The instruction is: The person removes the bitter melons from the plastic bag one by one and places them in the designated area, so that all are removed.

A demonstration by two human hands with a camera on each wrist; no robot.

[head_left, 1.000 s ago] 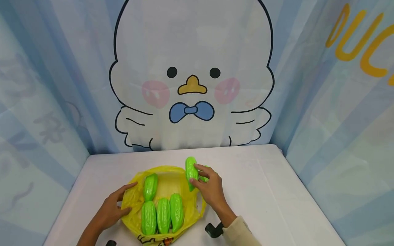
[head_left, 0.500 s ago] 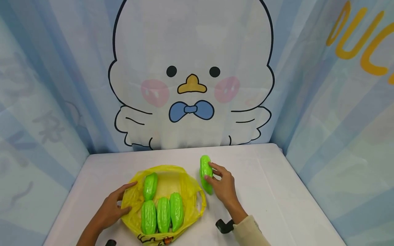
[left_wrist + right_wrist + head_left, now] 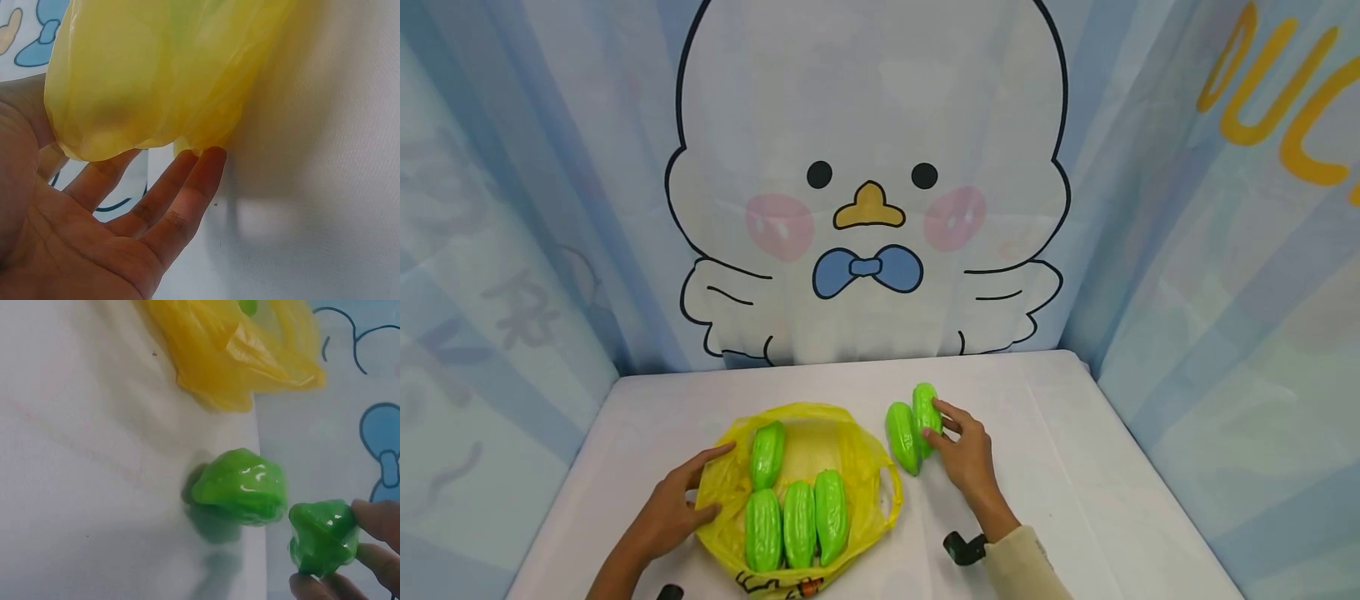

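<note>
A shiny green bitter gourd (image 3: 927, 412) is pinched between the thumb and fingers of my right hand (image 3: 967, 458), raised above the table in the right wrist view. Just left of it, a second bitter gourd (image 3: 901, 437) lies on the table. My left hand (image 3: 672, 508) is at the left side of a yellow plastic bag (image 3: 865, 492), its thumb and fingers spread apart. In the left wrist view the fingers (image 3: 187, 194) reach out nearly straight, tips at the bag's lower edge. Several more gourds (image 3: 763, 529) lie within the wide bag mouth.
The white table (image 3: 1060, 483) extends beyond both hands. A cartoon-printed curtain (image 3: 868, 325) stands along its back edge, with further curtains (image 3: 1240, 333) at the sides. The bag's handle loop (image 3: 895, 496) sticks out on the right.
My right hand has carried its gourd rightward, from over the bag's right edge to beyond the gourd on the table, which now shows fully. The left hand and bag stay put.
</note>
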